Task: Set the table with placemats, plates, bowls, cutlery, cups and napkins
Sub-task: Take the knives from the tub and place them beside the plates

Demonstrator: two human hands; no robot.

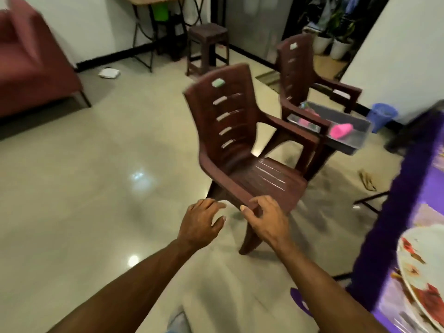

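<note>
Plate [422,267] far R of hands [240,219], prob.

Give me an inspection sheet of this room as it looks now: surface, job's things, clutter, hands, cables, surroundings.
Surface: table at right edge, covered with purple cloth.
Job's things: floral plate on the table; grey tray on the far chair, holding a pink cup lying on its side.
Clutter: white object on the floor by the wall; blue bin by the right wall.
Hands: right hand pinches the armrest end of the near chair; left hand open, beside it, holding nothing.
Cables: nothing seen.
Surroundings: maroon sofa, brown stool, potted plants, glossy tiled floor.
</note>
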